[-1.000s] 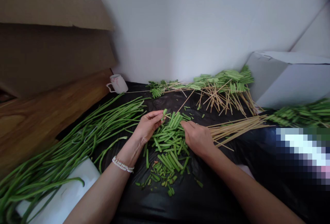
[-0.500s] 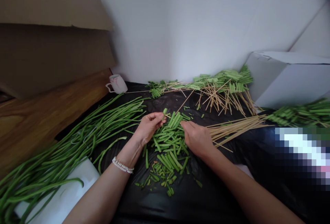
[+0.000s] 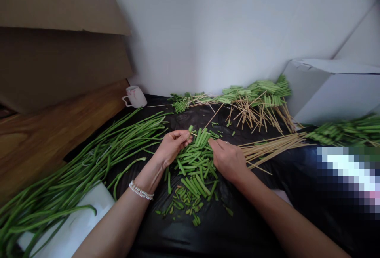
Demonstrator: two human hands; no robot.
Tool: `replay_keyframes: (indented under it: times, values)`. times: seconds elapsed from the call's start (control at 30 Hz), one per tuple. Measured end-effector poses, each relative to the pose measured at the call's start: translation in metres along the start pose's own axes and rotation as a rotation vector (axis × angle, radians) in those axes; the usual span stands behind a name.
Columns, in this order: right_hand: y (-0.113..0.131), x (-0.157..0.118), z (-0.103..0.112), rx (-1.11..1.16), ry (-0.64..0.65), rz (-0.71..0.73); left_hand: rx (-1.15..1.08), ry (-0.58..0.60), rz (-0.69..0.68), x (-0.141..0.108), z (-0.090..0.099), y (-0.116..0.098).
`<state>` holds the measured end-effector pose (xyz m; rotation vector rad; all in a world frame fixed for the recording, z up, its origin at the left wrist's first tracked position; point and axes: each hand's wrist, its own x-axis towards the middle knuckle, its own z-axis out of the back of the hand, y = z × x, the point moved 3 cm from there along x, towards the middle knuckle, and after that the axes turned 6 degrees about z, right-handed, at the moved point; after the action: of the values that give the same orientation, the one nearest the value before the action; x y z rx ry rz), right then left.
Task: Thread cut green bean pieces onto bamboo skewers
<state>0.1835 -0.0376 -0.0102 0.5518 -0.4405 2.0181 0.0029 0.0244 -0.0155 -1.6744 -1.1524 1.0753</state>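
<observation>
your left hand (image 3: 173,147) is closing to a pinch, thumb against fingers, and is gripping one cut long-bean piece (image 3: 190,128), which is standing up just above the fingertips. your right hand (image 3: 230,159) is curling nearly into a fist and is grasping one bamboo skewer (image 3: 194,134), whose thin end is pointing left, up to the pinched piece; you are hiding the rest of it, so i cannot tell whether the point is piercing that piece. between your hands, a small row of threaded bean pieces (image 3: 202,137) is sitting side by side on the skewer, about four or five, overlapping too much for a sure count.

below them, dozens of loose cut pieces (image 3: 194,158) are lying in a heap on one black plastic sheet (image 3: 178,238), with many short trimmings (image 3: 185,202) scattering nearer you. to your left, a few dozen uncut long beans (image 3: 124,143) are stretching in one pile, partly covering one white slab (image 3: 99,206). to your right, one bundle of bare skewers (image 3: 273,147) is lying just beyond your hand, too dense for counting. at the back, many loaded skewers (image 3: 261,89) are piling up by the wall (image 3: 222,32); another stack (image 3: 347,129) is resting at the far right. one mug (image 3: 137,96), one cardboard box (image 3: 65,4) and one white box (image 3: 341,91) are standing around the sheet. you are wearing one double-stranded beaded bracelet (image 3: 141,190) on the left wrist.
</observation>
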Motion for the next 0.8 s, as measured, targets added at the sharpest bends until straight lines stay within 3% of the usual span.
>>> replay_keyframes:
  times: [0.23,0.53,0.8]
  values:
    - [0.000,0.002,-0.003,0.247,0.091,-0.108,0.063,0.025,-0.047,-0.001,-0.002,-0.002]
    - [0.003,0.002,0.002,0.102,0.040,-0.051,0.109,0.038,-0.012,-0.002,-0.009,0.003]
    - [0.001,0.006,-0.001,0.394,0.082,-0.126,0.417,0.045,-0.259,-0.006,-0.012,-0.009]
